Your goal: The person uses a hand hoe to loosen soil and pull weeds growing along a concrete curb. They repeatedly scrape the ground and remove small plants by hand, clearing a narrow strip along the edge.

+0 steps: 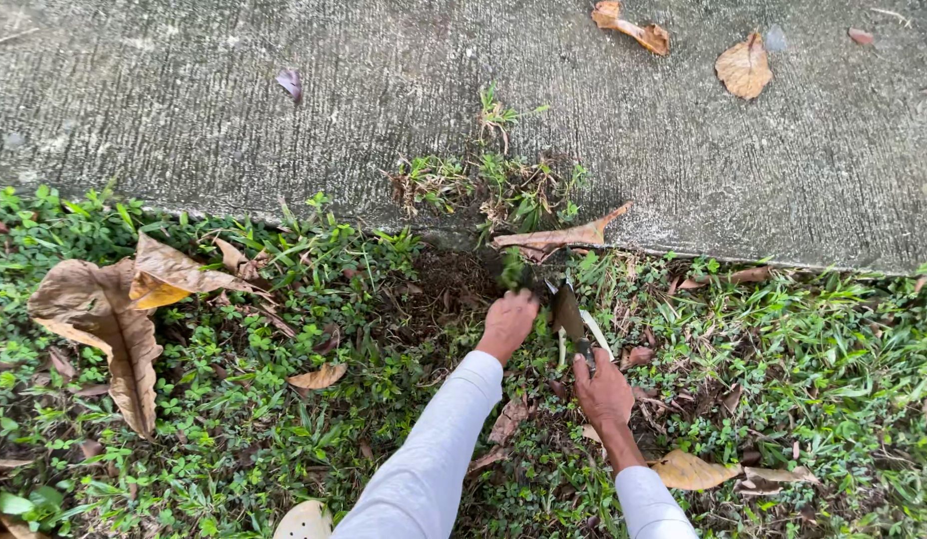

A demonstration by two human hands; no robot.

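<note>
My left hand [507, 321] is closed around a tuft of green weeds [513, 271] at the edge of a bare dark soil patch [439, 284]. My right hand [603, 389] grips the handle of a small hand tool with a dark metal blade [566, 309], which points toward the weed tuft just right of my left hand. Both arms wear light long sleeves. A heap of pulled weeds [493, 185] lies on the concrete path [284, 150] just beyond the soil patch.
Low green ground cover [813, 369] surrounds my hands. Large dry brown leaves [104, 319] lie on the left, with smaller ones near my right wrist [691, 469] and on the concrete [743, 65]. The path's edge runs across the view above the soil.
</note>
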